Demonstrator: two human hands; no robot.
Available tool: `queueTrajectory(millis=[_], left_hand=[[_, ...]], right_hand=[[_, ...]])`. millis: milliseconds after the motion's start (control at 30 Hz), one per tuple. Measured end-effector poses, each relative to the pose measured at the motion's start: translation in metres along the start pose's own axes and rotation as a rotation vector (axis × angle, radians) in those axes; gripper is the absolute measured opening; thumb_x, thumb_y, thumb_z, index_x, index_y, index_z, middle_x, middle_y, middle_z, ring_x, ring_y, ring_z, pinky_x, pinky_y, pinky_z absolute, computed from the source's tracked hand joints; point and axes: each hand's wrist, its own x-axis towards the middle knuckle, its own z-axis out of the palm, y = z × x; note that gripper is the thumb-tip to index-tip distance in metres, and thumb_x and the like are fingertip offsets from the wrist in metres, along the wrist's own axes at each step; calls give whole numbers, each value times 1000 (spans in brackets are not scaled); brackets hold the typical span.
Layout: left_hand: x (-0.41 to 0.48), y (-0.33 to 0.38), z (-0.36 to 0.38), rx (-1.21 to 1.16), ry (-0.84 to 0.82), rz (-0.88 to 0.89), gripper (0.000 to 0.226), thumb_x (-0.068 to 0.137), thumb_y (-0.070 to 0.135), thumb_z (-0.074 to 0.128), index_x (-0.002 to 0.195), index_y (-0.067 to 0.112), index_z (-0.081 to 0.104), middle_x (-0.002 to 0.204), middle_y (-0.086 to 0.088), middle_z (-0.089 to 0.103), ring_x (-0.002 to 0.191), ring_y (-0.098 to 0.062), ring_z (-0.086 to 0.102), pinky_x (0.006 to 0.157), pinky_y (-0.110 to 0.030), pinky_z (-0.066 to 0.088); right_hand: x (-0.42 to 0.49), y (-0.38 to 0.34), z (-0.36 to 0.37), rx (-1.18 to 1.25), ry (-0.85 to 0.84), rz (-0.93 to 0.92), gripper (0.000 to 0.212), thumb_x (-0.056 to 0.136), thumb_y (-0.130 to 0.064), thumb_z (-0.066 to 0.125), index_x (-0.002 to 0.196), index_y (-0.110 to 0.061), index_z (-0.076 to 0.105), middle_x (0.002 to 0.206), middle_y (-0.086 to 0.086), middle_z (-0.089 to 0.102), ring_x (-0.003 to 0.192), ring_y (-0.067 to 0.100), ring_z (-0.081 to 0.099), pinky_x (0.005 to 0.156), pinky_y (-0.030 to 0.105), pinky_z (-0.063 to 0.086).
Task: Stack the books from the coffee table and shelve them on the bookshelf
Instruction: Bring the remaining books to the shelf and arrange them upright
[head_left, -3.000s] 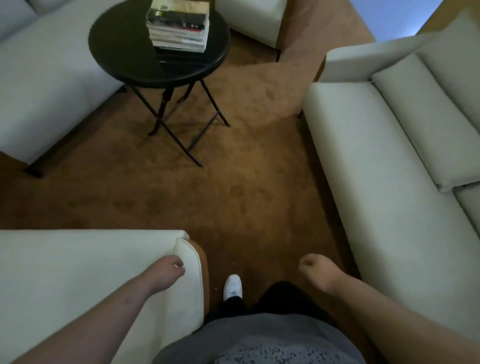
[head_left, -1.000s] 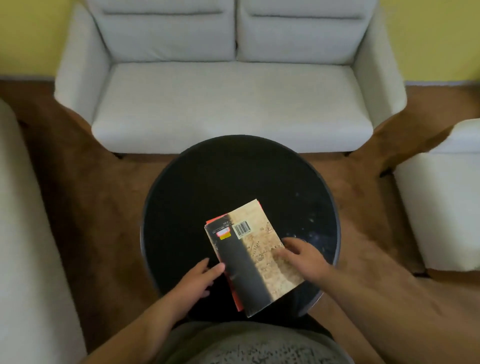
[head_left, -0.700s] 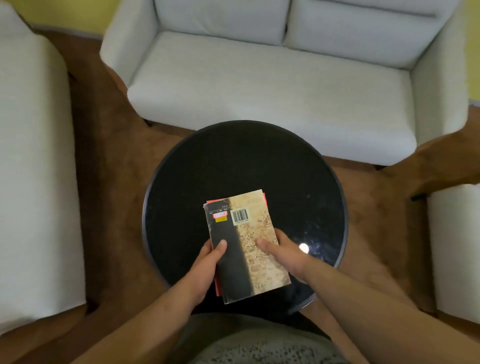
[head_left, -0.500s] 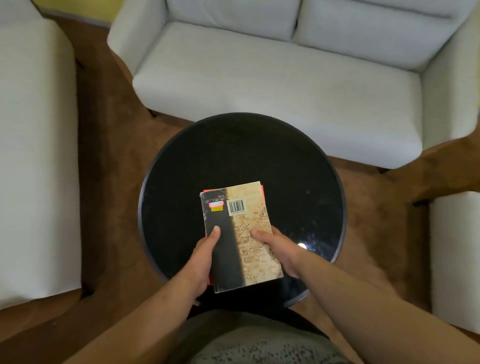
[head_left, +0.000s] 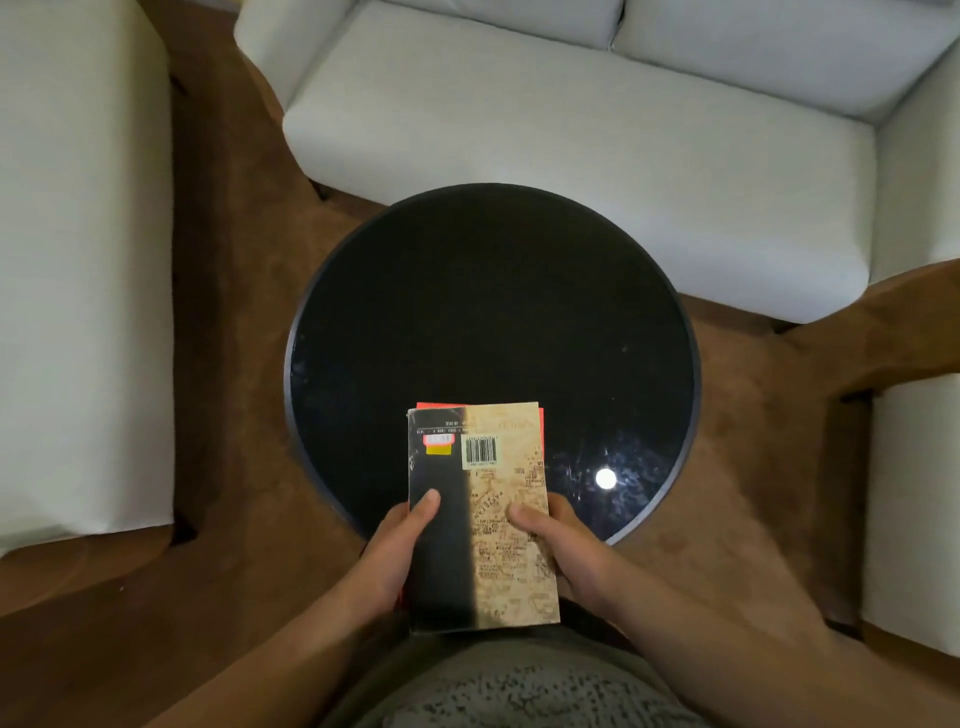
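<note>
Stack of books (head_left: 483, 519) is at the near edge of the round black coffee table (head_left: 493, 312), sticking out past the rim. Left hand (head_left: 389, 561) and right hand (head_left: 571, 551) pinch its sides, thumbs on the top cover; fingers underneath are hidden. Red book (head_left: 441, 405) peeks out crooked below, so I'd square the edges and squeeze evenly before carrying, or it could slide out.

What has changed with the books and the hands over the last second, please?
The left grip and right grip, a second ago only touching the edges of the skewed book stack, now hold it with thumbs on the top cover; they have squared it and drawn it towards the person, past the near rim of the coffee table. Table and sofa stayed put.
</note>
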Motion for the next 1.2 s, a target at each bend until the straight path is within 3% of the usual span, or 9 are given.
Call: queueTrajectory(millis=[67,167,233,400,567,733,867,1000,1200], left_hand=[[-7,-14,-8,2,-7,22,70,78,57,71,129,11,61,127,-18,68,118,-37,64,108,-59,43],[-19,-30,-20,7,-17,-10,84,68,58,80,134,13,55,130,-15,66,120,-34,64,106,-56,46],[-23,-35,-23,-15,-23,-27,87,66,52,81,137,12,50,131,-16,65,120,-34,63,105,-56,46],[-25,-23,-15,-37,27,-61,78,74,46,75,138,11,48,130,-17,64,121,-36,61,108,-57,44],[-33,1,-15,25,-56,-160,72,69,61,72,129,23,59,123,-11,71,118,-33,64,108,-53,44],[-59,0,-30,-53,-107,-27,68,74,59,67,129,20,58,119,-10,74,110,-29,70,88,-42,57],[-94,-14,-70,-125,-4,120,77,68,63,73,130,21,58,122,-9,72,117,-30,66,108,-55,44],[-144,-25,-127,-195,73,269,79,66,66,69,131,22,58,125,-8,71,117,-30,66,108,-58,43],[-236,-69,-215,-451,185,437,62,79,48,60,128,11,59,123,-18,70,110,-34,68,96,-50,54]], right_hand=[[-5,14,0,-28,-7,-14,78,87,-42,72,147,-18,30,133,4,62,118,22,63,105,47,50],[-12,29,0,-24,-39,-24,81,85,-49,70,149,-22,29,135,0,60,114,14,62,83,29,53],[-15,33,5,30,-53,-36,79,83,-52,69,148,-27,32,136,-1,61,114,14,63,76,27,54],[-12,29,20,163,-12,-105,66,79,-46,69,140,-33,47,136,7,64,122,29,63,104,58,49],[-23,19,21,199,-61,-64,63,88,-48,60,144,-23,45,136,13,65,124,35,62,110,60,43],[-29,12,42,76,-47,-142,49,97,-42,58,142,-27,45,131,9,67,117,30,67,104,58,49],[-37,2,85,-115,-104,-234,57,88,-47,69,138,-37,45,122,-3,73,112,19,71,92,45,58],[-52,-9,157,-294,-232,-267,61,81,-54,71,134,-39,44,118,-10,75,108,14,73,77,30,61],[-67,18,292,-522,-391,-291,58,84,-42,70,137,-34,47,119,0,74,107,22,74,96,51,57]])
